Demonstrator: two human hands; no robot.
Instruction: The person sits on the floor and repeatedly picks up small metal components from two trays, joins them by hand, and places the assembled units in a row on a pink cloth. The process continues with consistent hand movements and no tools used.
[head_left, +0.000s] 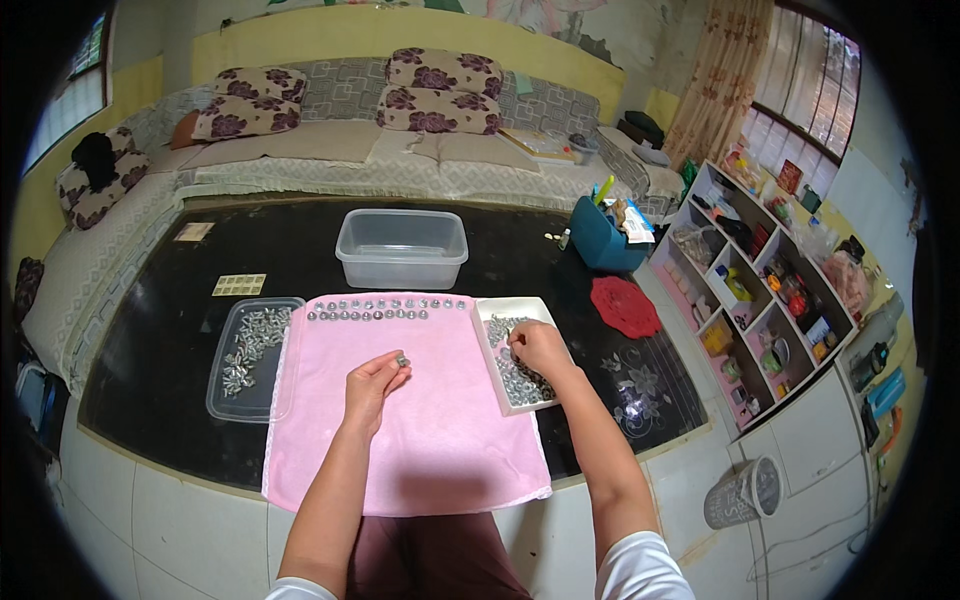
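My left hand (367, 388) pinches a small metal fastener (403, 361) between thumb and fingertips, above a pink cloth (442, 427). To the right, my right hand (538, 346) reaches into a shallow white box (486, 361). Loose small metal parts (525, 386), which look like nuts, lie inside it. The fingertips are hidden, so whether they grip a part is unclear. Two rows of small metal fasteners (378, 315) stand along the cloth's far edge. At the left, a clear plastic lid (259, 410) bears a pile of short metal bolts or screws (259, 341), partly over the cloth.
Behind the cloth, a clear plastic tub (401, 271) sits on the black tabletop (300, 225). A teal bin (600, 241) and a red mat (624, 307) are at the right. Beyond them stands a filled shelf unit (739, 259). A wastebasket (739, 495) is on the floor.
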